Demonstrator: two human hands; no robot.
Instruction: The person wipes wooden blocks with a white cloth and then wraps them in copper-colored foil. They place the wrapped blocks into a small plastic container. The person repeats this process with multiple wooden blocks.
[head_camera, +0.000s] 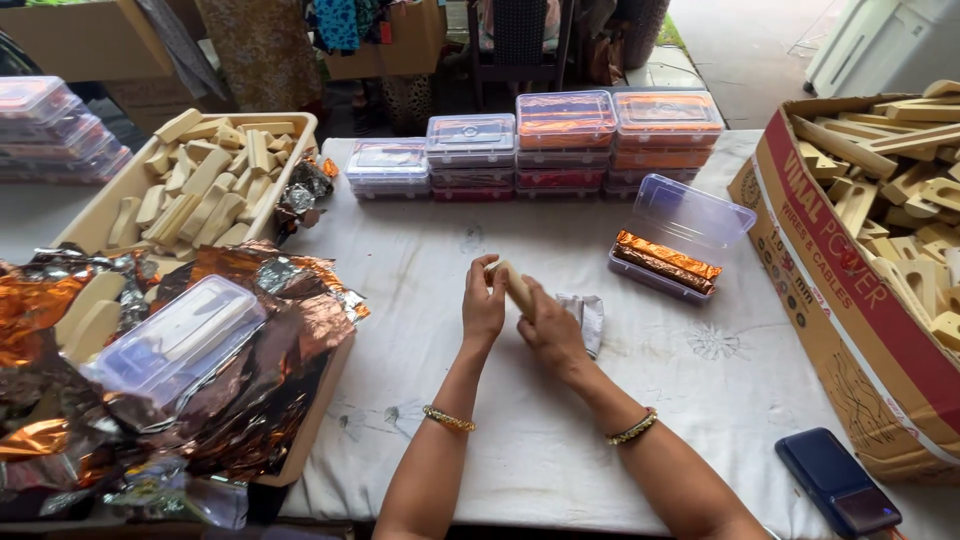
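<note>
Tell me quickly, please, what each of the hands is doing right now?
Left hand: closed on the pale wooden piece.
Right hand: closed on the same wooden piece.

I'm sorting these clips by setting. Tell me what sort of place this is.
Probably a small home or porch packing workshop. A cloth-covered table holds stacked lidded plastic boxes, a cardboard carton and a tray of wooden pieces, and foil sheets. Both hands, left hand and right hand, hold one wooden piece.

Both hands' fingers (488, 290) hide most of the wooden piece (518, 288).
</note>
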